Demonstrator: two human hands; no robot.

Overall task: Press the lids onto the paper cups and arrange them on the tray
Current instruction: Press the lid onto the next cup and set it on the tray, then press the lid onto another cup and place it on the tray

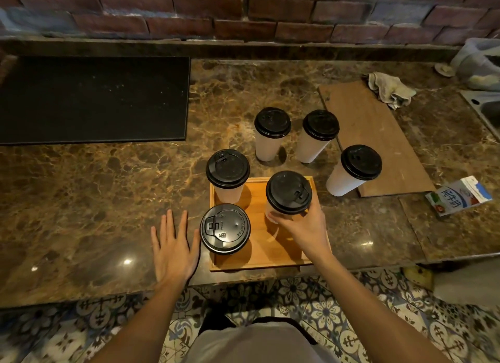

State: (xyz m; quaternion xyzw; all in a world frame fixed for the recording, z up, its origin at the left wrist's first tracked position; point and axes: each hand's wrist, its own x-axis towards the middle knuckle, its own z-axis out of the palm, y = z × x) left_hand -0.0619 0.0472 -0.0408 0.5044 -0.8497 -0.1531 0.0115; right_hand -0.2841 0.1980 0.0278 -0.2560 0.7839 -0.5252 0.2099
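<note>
A wooden tray (pixel 273 257) lies at the counter's front edge. Two lidded white paper cups stand on its left side, one at the back (pixel 227 173) and one at the front (pixel 225 228). My right hand (pixel 303 227) grips a third lidded cup (pixel 288 193) by its side, over the tray's right half; whether its base touches the tray is hidden. My left hand (pixel 173 247) rests flat and open on the counter, just left of the tray. Three more lidded cups stand beyond the tray: two at the back (pixel 272 131) (pixel 318 134) and one to the right (pixel 357 168).
A black mat (pixel 92 100) covers the counter's back left. A wooden board (pixel 378 135) lies right of the cups, with a crumpled rag (pixel 389 89) at its far end. A milk carton (pixel 457 196) lies at the right, a sink corner (pixel 484 108) beyond it.
</note>
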